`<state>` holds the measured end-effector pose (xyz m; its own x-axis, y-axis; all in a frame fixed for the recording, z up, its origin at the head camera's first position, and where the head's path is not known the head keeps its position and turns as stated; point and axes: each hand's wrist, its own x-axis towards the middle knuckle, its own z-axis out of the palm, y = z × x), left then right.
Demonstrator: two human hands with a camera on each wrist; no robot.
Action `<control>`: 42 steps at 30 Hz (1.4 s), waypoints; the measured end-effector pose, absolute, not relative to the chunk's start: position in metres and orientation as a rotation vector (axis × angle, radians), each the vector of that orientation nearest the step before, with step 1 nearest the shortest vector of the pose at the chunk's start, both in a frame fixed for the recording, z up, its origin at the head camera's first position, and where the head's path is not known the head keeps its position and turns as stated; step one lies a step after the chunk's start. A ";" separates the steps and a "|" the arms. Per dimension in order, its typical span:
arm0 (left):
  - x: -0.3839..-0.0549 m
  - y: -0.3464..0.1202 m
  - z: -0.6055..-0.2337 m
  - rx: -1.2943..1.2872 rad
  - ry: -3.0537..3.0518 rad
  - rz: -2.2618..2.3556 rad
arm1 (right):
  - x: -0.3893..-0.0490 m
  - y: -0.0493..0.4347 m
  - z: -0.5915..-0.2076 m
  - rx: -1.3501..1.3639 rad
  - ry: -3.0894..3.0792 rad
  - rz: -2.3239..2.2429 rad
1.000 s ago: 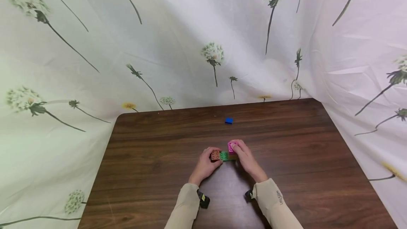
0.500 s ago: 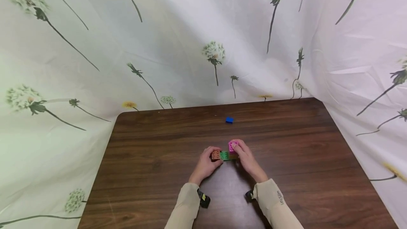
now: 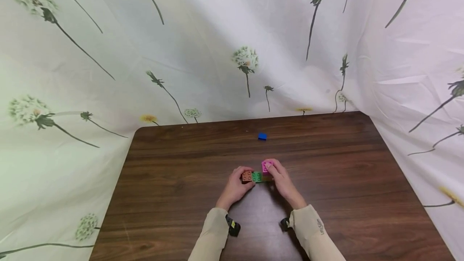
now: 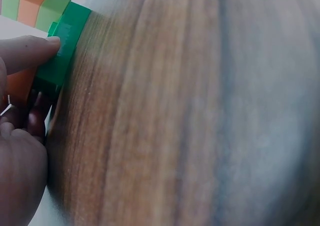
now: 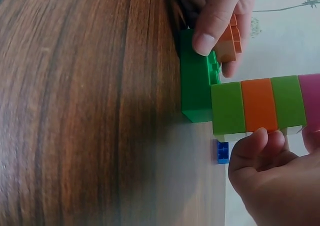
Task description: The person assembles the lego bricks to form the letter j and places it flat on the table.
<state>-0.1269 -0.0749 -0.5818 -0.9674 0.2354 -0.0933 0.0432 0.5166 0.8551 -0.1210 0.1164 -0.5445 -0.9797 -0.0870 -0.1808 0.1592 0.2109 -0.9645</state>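
Note:
A long green brick (image 5: 195, 80) lies on the table. On its left end sits an orange brick (image 3: 247, 176); bare green studs show beside it in the head view. A tower rises from the right end: a light green brick (image 5: 227, 108), an orange brick (image 5: 259, 104), another light green brick (image 5: 288, 100), and a pink brick (image 3: 267, 166) on top. My left hand (image 3: 235, 188) grips the left end, its thumb against the long green brick's side. With curled fingers, my right hand (image 3: 284, 186) holds the tower from the right. Its palm side is partly hidden.
A small blue brick (image 3: 262, 136) lies farther back on the dark wooden table (image 3: 174, 212). White cloth with a dandelion print (image 3: 203, 59) hangs behind the table's back edge and along its sides.
The head view has shifted slightly. Both hands keep the same hold on the bricks, with no clear movement between them.

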 end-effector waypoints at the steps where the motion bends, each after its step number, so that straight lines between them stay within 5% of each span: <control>1: -0.127 -0.075 -0.582 0.236 2.559 1.438 | -0.121 0.116 -0.544 0.072 2.289 -1.860; 22: -0.127 -0.076 -0.585 0.240 2.548 1.449 | -0.117 0.147 -0.547 -0.233 2.315 -1.662; 42: -0.128 -0.075 -0.586 0.274 2.554 1.438 | -0.125 0.155 -0.581 -0.167 2.322 -1.642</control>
